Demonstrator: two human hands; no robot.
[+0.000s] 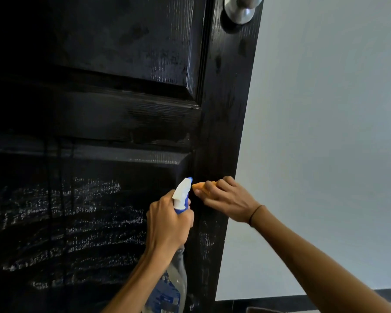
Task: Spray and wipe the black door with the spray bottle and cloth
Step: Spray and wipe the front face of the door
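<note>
A: Where is the cloth [201, 188]?

B: Bunched in the right hand [226, 199], fingers curled round it, pressed to the door [217, 143] stile. The left hand [167, 224] grips the bottle [178, 256] just beside, nozzle toward the wet lower panel.

A: Hidden?

B: The bottle's base; most of the cloth.

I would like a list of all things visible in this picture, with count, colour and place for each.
door: one, black, fills left and centre, wet streaks on lower panel
knob: one, silver, top of door near its edge
wall: one, pale grey, right of door
baseboard: one, dark, bottom of wall
spray bottle: one, clear with white and blue head, in left hand, nozzle toward door
cloth: one, orange, pressed on door by right hand
wristband: one, dark, right wrist
left hand: grips bottle neck
right hand: holds cloth
</note>
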